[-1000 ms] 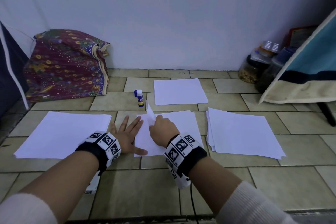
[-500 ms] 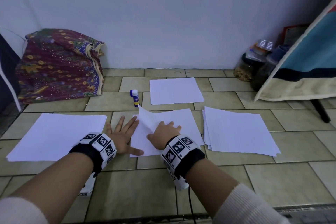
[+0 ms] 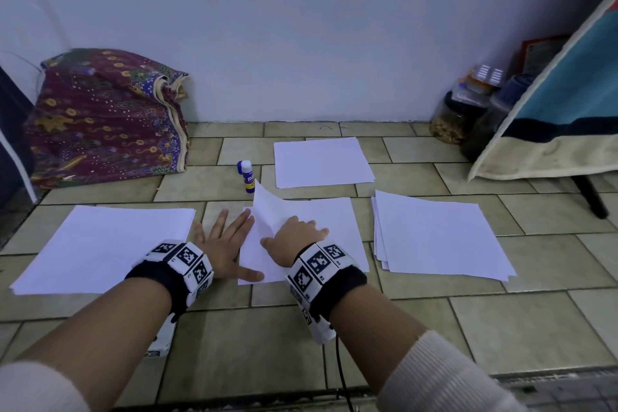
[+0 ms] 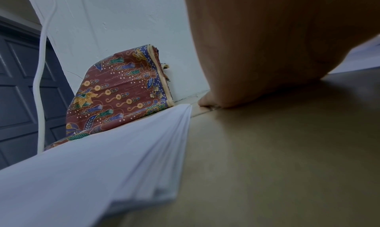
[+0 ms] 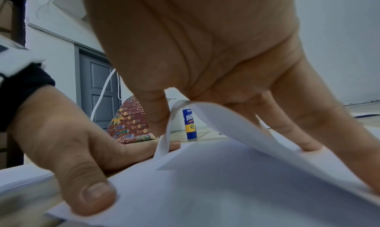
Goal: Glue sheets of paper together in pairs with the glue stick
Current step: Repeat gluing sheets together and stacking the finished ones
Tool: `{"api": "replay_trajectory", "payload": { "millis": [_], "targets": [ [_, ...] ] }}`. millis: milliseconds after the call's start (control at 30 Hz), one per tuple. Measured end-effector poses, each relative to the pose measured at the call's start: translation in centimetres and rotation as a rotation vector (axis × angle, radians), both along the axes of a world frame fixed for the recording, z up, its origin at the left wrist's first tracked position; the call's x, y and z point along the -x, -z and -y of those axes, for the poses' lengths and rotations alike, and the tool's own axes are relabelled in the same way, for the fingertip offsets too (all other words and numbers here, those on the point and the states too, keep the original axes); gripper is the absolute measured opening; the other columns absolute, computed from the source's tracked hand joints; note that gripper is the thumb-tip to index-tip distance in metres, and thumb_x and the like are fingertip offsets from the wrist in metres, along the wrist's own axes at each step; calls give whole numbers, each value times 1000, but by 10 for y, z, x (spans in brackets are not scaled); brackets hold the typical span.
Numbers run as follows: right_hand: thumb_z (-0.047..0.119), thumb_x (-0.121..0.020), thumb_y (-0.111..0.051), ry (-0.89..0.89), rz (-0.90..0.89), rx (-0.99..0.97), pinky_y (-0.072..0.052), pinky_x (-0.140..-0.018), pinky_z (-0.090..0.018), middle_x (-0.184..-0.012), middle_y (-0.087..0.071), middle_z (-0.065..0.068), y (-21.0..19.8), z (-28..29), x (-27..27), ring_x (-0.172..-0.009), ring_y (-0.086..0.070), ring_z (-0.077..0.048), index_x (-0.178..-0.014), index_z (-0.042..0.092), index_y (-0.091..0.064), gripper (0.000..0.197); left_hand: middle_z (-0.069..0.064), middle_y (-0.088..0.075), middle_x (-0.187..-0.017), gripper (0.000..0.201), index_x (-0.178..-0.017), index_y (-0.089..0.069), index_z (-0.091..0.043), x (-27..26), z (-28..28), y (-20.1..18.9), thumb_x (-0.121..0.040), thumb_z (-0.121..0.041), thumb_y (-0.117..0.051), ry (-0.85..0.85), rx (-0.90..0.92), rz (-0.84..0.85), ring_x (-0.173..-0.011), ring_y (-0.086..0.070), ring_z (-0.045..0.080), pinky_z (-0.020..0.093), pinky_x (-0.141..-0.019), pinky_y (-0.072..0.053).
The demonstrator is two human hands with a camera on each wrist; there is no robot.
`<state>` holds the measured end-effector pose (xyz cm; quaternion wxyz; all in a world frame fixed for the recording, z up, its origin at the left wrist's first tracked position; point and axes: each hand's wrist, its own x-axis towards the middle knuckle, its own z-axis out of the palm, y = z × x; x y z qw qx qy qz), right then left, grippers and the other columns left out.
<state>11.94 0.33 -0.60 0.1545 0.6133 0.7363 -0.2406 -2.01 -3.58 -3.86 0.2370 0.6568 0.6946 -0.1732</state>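
A pair of white sheets (image 3: 327, 227) lies on the tiled floor in front of me. My right hand (image 3: 296, 234) rests on the top sheet with fingers spread (image 5: 308, 133), pressing it down. The sheet's near-left corner (image 3: 267, 207) curls upward beside my thumb (image 5: 158, 116). To the left, my left hand (image 3: 227, 241) lies flat and splayed on the floor. Its thumb (image 5: 96, 194) holds down the lower sheet's left edge. The blue and white glue stick (image 3: 245, 176) stands upright and capped just beyond the sheets, also visible in the right wrist view (image 5: 190, 124).
A paper stack (image 3: 103, 244) lies at left and shows close up in the left wrist view (image 4: 102, 165). Another stack (image 3: 438, 234) lies at right, and a sheet (image 3: 321, 162) near the wall. A patterned cloth bundle (image 3: 107, 117), jars (image 3: 461, 117) and hanging fabric (image 3: 551, 117) line the edges.
My right hand has let go of the pinched, raised corner and spread flat on the top sheet, which has dropped lower. The left hand has stayed in place.
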Motion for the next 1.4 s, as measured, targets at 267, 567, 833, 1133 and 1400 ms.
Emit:
{"api": "replay_trajectory", "payload": {
  "millis": [267, 567, 833, 1133, 1400],
  "targets": [
    [52, -94, -40, -1, -22, 7, -14, -114, -52, -148, -34, -17, -1, 3, -2, -140, -24, -33, -145, 2, -23, 74, -10, 33, -153, 139, -148, 24, -23, 1, -1, 3, -38, -92, -24, -7, -2, -15, -142, 30, 24, 61, -111, 11],
    [53, -93, -41, -5, -13, 6, -12, -115, -52, -148, -34, -16, 1, 6, -4, -141, -22, -32, -146, 3, -22, 75, -10, 34, -153, 135, -148, 25, -22, 3, -1, 4, -48, -90, -35, -11, 15, 8, -141, 33, 23, 61, -110, 14],
    [52, -93, -41, 2, -25, 21, -11, -115, -53, -150, -32, -17, -1, 7, -4, -142, -20, -32, -146, 2, -20, 76, -11, 34, -153, 125, -148, 25, -23, 2, 0, 5, -70, -82, -51, -19, 1, -5, -141, 33, 24, 61, -110, 13],
    [52, -92, -44, 15, -56, 20, -14, -115, -52, -147, -36, -16, -4, 9, -5, -139, -25, -33, -145, 2, -24, 75, -10, 34, -153, 129, -148, 25, -23, 3, -1, 5, -55, -85, -39, -14, 16, -4, -141, 33, 24, 62, -109, 14],
    [52, -92, -46, 19, -102, 31, -20, -113, -51, -143, -43, -13, -6, 4, -9, -137, -32, -33, -139, 6, -37, 66, -11, 36, -151, 136, -147, 28, -24, 4, -2, 5, -44, -89, -33, -8, 27, 12, -140, 34, 23, 61, -110, 13]
  ]
}}
